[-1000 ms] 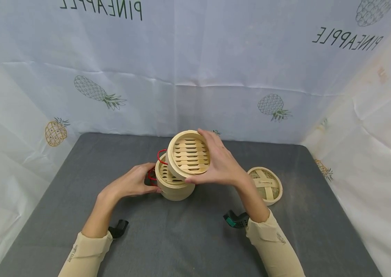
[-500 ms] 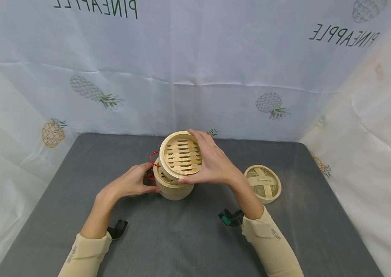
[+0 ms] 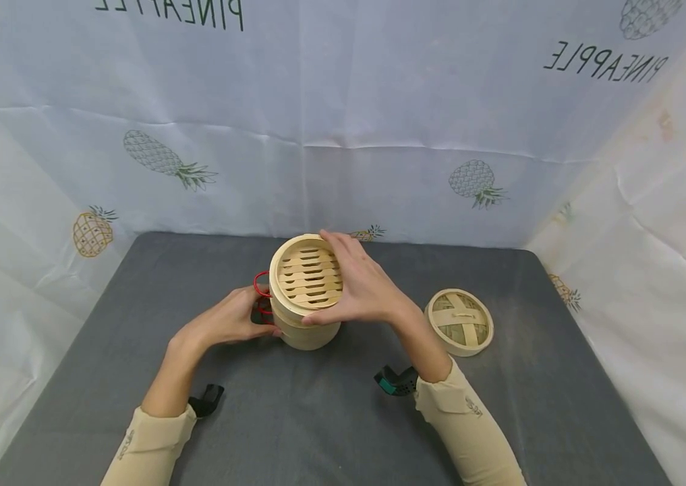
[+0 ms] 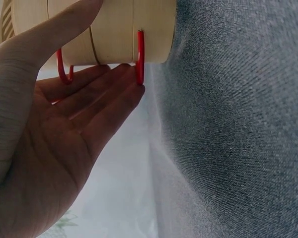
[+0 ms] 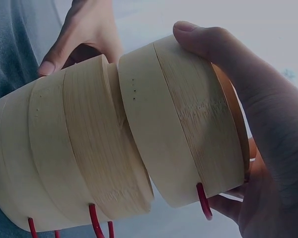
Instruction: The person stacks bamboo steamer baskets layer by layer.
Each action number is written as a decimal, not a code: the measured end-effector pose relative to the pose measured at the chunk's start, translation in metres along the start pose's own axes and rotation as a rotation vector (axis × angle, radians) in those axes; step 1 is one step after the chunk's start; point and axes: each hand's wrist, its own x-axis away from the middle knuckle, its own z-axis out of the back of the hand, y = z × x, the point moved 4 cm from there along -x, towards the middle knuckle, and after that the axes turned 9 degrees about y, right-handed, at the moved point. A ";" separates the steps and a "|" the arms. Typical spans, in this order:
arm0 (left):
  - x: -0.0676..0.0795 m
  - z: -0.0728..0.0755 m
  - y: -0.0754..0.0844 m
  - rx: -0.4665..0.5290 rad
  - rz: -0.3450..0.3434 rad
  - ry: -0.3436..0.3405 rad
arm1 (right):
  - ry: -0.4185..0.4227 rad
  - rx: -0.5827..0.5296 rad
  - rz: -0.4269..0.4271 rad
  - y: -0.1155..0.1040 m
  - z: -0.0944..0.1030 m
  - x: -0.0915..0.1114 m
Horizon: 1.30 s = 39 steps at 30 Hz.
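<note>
While the right hand [image 3: 363,283] grips the tilted top basket [image 5: 176,119], which perhaps touches the stack [image 5: 84,144] beneath, the left hand [image 3: 232,318] holds that stack's side; a lid [image 3: 459,322] lies apart.

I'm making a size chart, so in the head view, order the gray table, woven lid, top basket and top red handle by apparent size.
Gray table
Top basket and woven lid: similar; the basket is higher, perhaps nearer the camera, so unsure
Top red handle

A round bamboo lid [image 3: 458,317] lies toward the right edge of the dark grey surface [image 3: 318,425]; white sheeting [image 3: 355,88] with pineapple prints hangs beyond its far edge.
</note>
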 end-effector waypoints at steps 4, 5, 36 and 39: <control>-0.001 0.000 0.000 0.006 0.017 -0.010 | -0.011 0.005 -0.002 -0.001 -0.001 0.000; -0.001 0.000 0.000 0.008 0.021 -0.013 | -0.013 0.006 -0.002 -0.001 -0.002 0.000; 0.002 0.001 0.000 0.031 0.039 -0.004 | -0.053 -0.031 -0.041 0.003 -0.013 -0.002; 0.002 0.001 0.000 0.030 0.038 -0.001 | -0.066 -0.041 -0.051 0.004 -0.014 -0.003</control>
